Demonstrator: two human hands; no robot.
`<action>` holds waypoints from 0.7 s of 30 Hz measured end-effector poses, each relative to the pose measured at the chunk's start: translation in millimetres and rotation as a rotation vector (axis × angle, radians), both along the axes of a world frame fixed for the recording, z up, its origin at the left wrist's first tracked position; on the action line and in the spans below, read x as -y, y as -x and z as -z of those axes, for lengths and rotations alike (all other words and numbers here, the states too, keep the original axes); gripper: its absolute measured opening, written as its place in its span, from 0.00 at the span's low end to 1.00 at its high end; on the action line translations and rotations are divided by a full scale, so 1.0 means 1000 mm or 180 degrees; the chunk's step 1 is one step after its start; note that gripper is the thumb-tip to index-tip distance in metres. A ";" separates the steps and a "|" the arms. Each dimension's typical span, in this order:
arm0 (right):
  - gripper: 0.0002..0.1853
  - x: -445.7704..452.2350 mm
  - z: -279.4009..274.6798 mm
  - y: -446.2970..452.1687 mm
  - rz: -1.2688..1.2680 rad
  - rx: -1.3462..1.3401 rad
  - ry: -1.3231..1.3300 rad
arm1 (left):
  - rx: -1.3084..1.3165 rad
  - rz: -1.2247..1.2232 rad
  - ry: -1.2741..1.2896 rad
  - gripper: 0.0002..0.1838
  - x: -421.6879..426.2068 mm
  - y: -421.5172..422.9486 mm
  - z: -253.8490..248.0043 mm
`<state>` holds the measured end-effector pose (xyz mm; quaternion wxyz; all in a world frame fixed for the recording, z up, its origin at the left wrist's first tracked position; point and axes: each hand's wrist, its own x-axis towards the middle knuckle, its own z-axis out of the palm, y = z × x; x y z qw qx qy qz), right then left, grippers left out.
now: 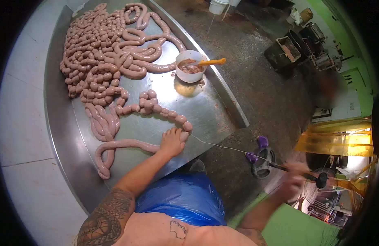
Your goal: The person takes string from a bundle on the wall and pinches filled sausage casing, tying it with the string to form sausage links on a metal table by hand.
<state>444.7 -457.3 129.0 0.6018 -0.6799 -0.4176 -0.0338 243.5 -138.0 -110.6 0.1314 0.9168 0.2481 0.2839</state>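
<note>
My left hand (173, 142) is closed round the sausage casing at the near edge of the metal table (156, 88). Tied round links (170, 114) run from it to a big heap of linked sausage (93, 53). Behind the hand, an untied length of filled casing (130, 143) curves off to the left. A thin white string (222, 146) stretches from beside the left fingers toward my right hand (295, 180), which is raised out to the right. Motion blurs the right hand, so its fingers and grip are unclear.
A white bowl (182, 74) with meat scraps and an orange-handled tool (212, 62) stands at the table's far side. Purple and dark footwear (261, 164) is on the floor. Dark bins (281, 53) stand at upper right, a fan (314, 190) at right.
</note>
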 end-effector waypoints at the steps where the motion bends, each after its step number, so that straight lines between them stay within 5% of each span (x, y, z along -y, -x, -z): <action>1: 0.10 -0.073 0.003 0.033 -0.0631 -0.0024 0.0401 | -0.0541 0.0124 0.0188 0.13 0.003 0.009 -0.001; 3: 0.12 -0.183 0.032 0.076 -0.1467 -0.0121 0.1100 | -0.1103 0.0201 0.0349 0.15 0.006 0.018 0.003; 5: 0.15 -0.220 0.107 0.083 -0.1864 -0.0536 0.1017 | -0.1686 0.0192 0.2343 0.14 0.011 0.010 0.016; 7: 0.12 -0.215 0.165 0.079 -0.1731 -0.1591 0.1239 | -0.0555 0.0553 0.2662 0.14 0.016 0.020 0.002; 10: 0.13 -0.208 0.260 0.073 -0.1247 -0.2780 0.1611 | -0.0760 -0.0446 0.2939 0.16 0.019 0.014 -0.023; 12: 0.17 -0.230 0.274 0.098 -0.1422 -0.4851 0.0364 | -0.0178 -0.0123 0.3024 0.19 0.017 0.017 -0.021; 14: 0.22 -0.261 0.268 0.119 -0.1278 -0.4832 0.0059 | -0.0103 -0.0204 0.3217 0.19 0.010 0.020 -0.028; 17: 0.17 -0.263 0.283 0.116 -0.1071 -0.3983 0.0698 | 0.0013 -0.0056 0.3597 0.21 -0.012 0.012 -0.061; 19: 0.09 -0.201 0.251 0.069 -0.1069 -0.1297 0.2018 | -0.0839 -0.0583 0.5274 0.20 -0.019 0.000 -0.087; 21: 0.08 -0.119 0.202 0.031 -0.0733 -0.0213 0.2243 | -0.0696 -0.0387 0.5950 0.19 -0.019 -0.006 -0.055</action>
